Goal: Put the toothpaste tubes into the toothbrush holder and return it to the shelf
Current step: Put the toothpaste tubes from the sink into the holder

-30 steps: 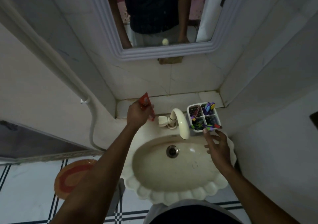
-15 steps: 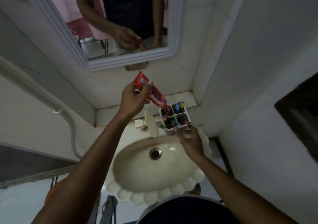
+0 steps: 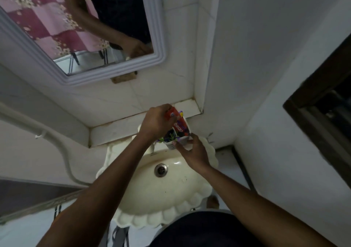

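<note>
Since half a second ago, the left hand [image 3: 155, 122] is lowering the red toothpaste tube [image 3: 177, 122] into a back compartment of the toothbrush holder [image 3: 180, 139]. The right hand [image 3: 191, 150] is closing around the holder's front wall, steadying it on the sink [image 3: 167, 205] rim. Pushing at an angle risks jamming the tube on toothbrushes or tipping the holder into the basin.

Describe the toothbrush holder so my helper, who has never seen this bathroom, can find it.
Find the cream scalloped sink; at its back right rim stands the toothbrush holder, steadied by the right hand. It is the white box of compartments, bristling with coloured brushes and a red toothpaste tube.
</note>
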### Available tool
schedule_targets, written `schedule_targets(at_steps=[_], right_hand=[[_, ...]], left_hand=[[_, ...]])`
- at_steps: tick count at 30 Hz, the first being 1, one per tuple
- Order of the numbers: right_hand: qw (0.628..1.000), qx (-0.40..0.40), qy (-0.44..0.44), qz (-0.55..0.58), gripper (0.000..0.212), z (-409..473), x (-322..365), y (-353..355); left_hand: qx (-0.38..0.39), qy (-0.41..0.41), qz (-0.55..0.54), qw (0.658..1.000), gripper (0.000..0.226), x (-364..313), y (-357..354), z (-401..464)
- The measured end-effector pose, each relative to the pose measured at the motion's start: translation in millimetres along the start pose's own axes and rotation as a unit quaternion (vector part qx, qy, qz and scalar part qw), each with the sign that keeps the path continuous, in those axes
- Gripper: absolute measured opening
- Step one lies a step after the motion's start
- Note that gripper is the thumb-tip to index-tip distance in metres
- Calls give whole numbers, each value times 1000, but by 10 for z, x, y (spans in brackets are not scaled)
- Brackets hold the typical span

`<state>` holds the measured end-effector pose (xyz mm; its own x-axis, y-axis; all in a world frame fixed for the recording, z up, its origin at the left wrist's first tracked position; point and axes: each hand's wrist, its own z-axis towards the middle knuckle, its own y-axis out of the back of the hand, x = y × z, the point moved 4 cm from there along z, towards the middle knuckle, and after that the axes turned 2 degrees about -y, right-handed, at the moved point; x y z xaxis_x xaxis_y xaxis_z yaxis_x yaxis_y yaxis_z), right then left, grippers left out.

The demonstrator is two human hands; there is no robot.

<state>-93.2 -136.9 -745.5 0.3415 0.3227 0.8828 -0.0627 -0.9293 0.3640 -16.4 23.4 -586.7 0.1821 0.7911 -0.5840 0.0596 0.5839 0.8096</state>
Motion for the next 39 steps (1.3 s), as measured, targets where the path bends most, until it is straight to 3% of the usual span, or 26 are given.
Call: schedule_targets(at_steps=[5, 10, 14, 17, 20, 23, 26, 29, 31, 35, 39], right_hand=[[1000, 13, 7, 3, 80, -41, 71, 58], [1000, 12, 9, -9, 79, -65, 106, 79], [1000, 9, 6, -19, 79, -58, 98, 76], [1000, 11, 7, -23, 75, -61, 111, 73], [1000, 10, 9, -28, 77, -63, 109, 78], [1000, 9, 13, -27, 76, -68, 126, 105], [999, 16, 25, -23, 78, -68, 128, 153], [999, 38, 19, -18, 73, -9, 65, 209], [999, 35, -11, 10, 61, 39, 38, 247], [991, 27, -70, 112, 61, 67, 71, 305], [989, 33, -87, 115, 50, 212, 47, 285]], left_hand=[[21, -61, 121, 991, 23, -128, -14, 68], [95, -170, 245, 950, 24, -243, -91, 102], [137, -168, 239, 947, 32, -172, -231, 31], [80, -173, 198, 961, 31, -92, -224, 9], [55, -161, 183, 968, 14, -17, -230, 17], [45, -91, 152, 983, 17, 9, -245, 6], [-65, 0, 28, 998, 15, -4, -127, -135], [-197, 74, -139, 968, 11, -31, -145, -494], [-241, 101, -221, 940, 7, -65, -286, -758], [-263, 179, -281, 905, 12, -17, -694, -1183], [-223, 279, -243, 902, 27, 194, -1083, -1383]])
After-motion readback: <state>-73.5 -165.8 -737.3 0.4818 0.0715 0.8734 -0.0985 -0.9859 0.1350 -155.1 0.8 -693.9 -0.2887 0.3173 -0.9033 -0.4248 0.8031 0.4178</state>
